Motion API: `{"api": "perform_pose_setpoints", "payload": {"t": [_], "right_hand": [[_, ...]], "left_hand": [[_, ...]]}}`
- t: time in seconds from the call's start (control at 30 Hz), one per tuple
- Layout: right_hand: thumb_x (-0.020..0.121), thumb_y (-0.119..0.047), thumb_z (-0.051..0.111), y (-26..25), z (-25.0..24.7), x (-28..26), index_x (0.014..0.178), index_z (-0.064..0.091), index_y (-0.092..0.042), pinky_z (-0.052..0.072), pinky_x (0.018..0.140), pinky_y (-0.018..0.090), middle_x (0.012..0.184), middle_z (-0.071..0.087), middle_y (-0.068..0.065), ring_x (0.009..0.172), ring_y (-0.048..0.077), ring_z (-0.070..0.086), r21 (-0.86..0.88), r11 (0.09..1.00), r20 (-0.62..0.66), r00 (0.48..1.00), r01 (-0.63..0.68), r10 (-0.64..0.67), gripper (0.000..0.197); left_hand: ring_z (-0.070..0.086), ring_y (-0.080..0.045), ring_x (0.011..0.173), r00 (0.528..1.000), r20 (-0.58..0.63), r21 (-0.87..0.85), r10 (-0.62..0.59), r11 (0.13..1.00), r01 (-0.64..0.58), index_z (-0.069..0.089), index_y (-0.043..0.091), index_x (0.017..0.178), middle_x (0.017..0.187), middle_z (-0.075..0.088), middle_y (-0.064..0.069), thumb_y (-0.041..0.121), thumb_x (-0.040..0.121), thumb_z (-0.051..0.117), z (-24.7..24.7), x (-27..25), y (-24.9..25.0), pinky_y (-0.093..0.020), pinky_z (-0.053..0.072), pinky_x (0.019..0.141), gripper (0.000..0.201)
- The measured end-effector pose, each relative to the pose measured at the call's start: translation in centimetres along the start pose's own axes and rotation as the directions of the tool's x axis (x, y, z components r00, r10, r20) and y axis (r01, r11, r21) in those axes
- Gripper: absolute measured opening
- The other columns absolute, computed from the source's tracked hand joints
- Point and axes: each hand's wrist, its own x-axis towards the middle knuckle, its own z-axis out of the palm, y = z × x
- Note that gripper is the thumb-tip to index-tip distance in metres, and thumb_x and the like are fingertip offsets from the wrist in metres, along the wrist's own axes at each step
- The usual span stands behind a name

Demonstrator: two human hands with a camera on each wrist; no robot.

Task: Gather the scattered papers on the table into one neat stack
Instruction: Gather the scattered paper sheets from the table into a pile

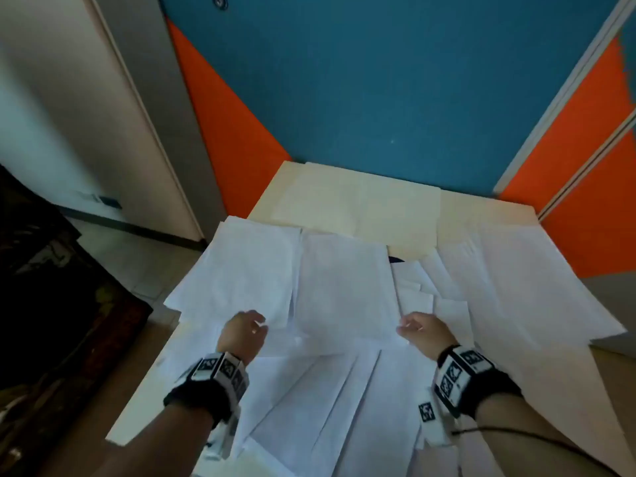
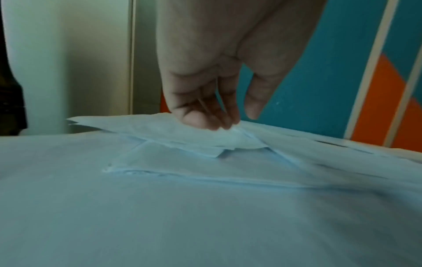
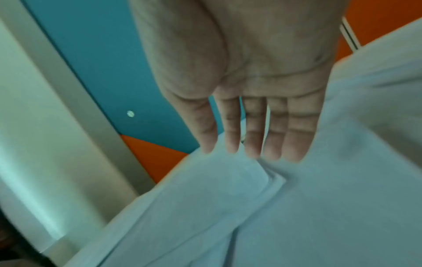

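I find the task barely begun. The papers [image 1: 340, 287] lie fanned and overlapping across the table [image 1: 481, 208], ahead of, between and behind both hands; no single stack exists yet. My left hand [image 1: 245, 330] has its fingers [image 2: 205, 115] curled down onto the near edge of a sheet [image 2: 182, 133], lifting it slightly; I judge this a pinch. My right hand [image 1: 425, 330] is spread flat, fingertips [image 3: 274, 150] touching the paper beneath, gripping nothing. Remaining work, in my judgement: draw every sheet together and square the edges.
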Motion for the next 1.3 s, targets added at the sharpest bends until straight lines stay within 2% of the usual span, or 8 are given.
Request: {"api": "perform_pose_setpoints", "payload": {"t": [0.13, 0.3, 0.43, 0.77, 1.03, 1.13, 1.23, 1.3], "right_hand": [[0.082, -0.028, 0.065, -1.2, 0.9, 2.6, 0.123, 0.054, -0.003, 0.045, 0.095, 0.037, 0.13, 0.047, 0.021, 0.114, 0.036, 0.054, -0.047, 0.984, -0.158, 0.974, -0.171, 0.162, 0.049], [0.079, -0.04, 0.067, -2.4, 2.4, 3.9, 0.136, 0.036, -0.007, 0.036, 0.103, 0.043, 0.138, 0.036, 0.02, 0.127, 0.037, 0.039, -0.131, 0.936, -0.193, 0.934, -0.328, 0.3, 0.073], [0.076, -0.036, 0.071, -3.4, 3.8, 4.4, 0.139, 0.027, -0.006, 0.035, 0.104, 0.045, 0.141, 0.032, 0.019, 0.131, 0.036, 0.035, -0.109, 0.932, -0.172, 0.93, -0.345, 0.324, 0.082], [0.072, -0.007, 0.072, -3.3, 4.8, 5.0, 0.113, 0.061, -0.005, 0.048, 0.09, 0.034, 0.115, 0.066, 0.016, 0.102, 0.032, 0.062, 0.124, 0.954, -0.152, 0.945, -0.274, 0.291, 0.042], [0.081, 0.0, 0.061, -3.4, 4.6, 4.1, 0.11, 0.061, 0.0, 0.042, 0.077, 0.027, 0.111, 0.064, 0.018, 0.094, 0.027, 0.056, 0.192, 0.953, -0.102, 0.961, -0.233, 0.256, 0.03], [0.084, -0.005, 0.06, -2.3, 3.1, 3.4, 0.109, 0.06, -0.006, 0.042, 0.068, 0.028, 0.105, 0.061, 0.012, 0.095, 0.025, 0.054, 0.283, 0.899, 0.086, 0.943, -0.334, 0.323, 0.024], [0.065, -0.02, 0.082, -0.4, 2.8, 3.0, 0.115, 0.06, -0.007, 0.044, 0.097, 0.049, 0.11, 0.067, 0.011, 0.108, 0.032, 0.059, 0.437, 0.805, 0.278, 0.911, -0.402, 0.304, 0.057], [0.055, -0.025, 0.087, 0.2, 3.1, 2.8, 0.116, 0.06, -0.006, 0.045, 0.097, 0.053, 0.109, 0.068, 0.014, 0.106, 0.034, 0.06, 0.508, 0.762, 0.311, 0.911, -0.401, 0.272, 0.07]], "left_hand": [[0.047, -0.036, 0.117, 0.986, -0.118, 0.049, -0.118, 0.991, 0.124, 0.064, 0.012, 0.111, 0.128, 0.047, -0.017, 0.02, 0.087, 0.058, -1.8, 3.4, -1.1, -0.037, 0.038, 0.101, 0.026], [0.036, -0.037, 0.126, 0.912, -0.246, 0.026, -0.329, 0.938, 0.346, 0.057, 0.014, 0.123, 0.138, 0.036, -0.017, 0.026, 0.083, 0.063, -4.6, 6.4, -3.8, -0.045, 0.037, 0.102, 0.042], [0.021, -0.038, 0.137, 0.881, -0.131, 0.049, -0.454, 0.885, 0.464, 0.038, 0.015, 0.138, 0.149, 0.021, -0.02, 0.034, 0.076, 0.072, -5.8, 8.4, -5.4, -0.05, 0.028, 0.109, 0.073], [0.027, -0.039, 0.138, 0.872, -0.02, -0.064, -0.489, 0.871, 0.487, 0.005, 0.014, 0.149, 0.151, 0.024, -0.021, 0.037, 0.057, 0.086, -6.8, 12.1, -7.5, -0.054, 0.029, 0.11, 0.125], [0.061, -0.036, 0.104, 0.945, -0.03, -0.085, -0.327, 0.942, 0.323, 0.059, 0.003, 0.119, 0.116, 0.065, -0.02, 0.022, 0.072, 0.076, -7.8, 11.6, -7.1, -0.036, 0.047, 0.082, 0.053], [0.058, -0.035, 0.105, 0.918, 0.182, -0.06, -0.351, 0.928, 0.367, 0.059, -0.001, 0.119, 0.115, 0.063, -0.019, 0.017, 0.07, 0.078, -8.0, 10.6, -6.8, -0.038, 0.046, 0.085, 0.055], [0.059, -0.03, 0.099, 0.855, 0.372, 0.074, -0.361, 0.93, 0.36, 0.061, 0.005, 0.115, 0.106, 0.064, -0.009, 0.037, 0.051, 0.085, -7.7, 9.0, -7.0, -0.038, 0.047, 0.092, 0.075], [0.061, -0.031, 0.102, 0.837, 0.452, 0.044, -0.309, 0.945, 0.325, 0.064, 0.009, 0.113, 0.108, 0.068, -0.008, 0.04, 0.039, 0.086, -6.8, 8.5, -7.1, -0.044, 0.047, 0.097, 0.083]]}}
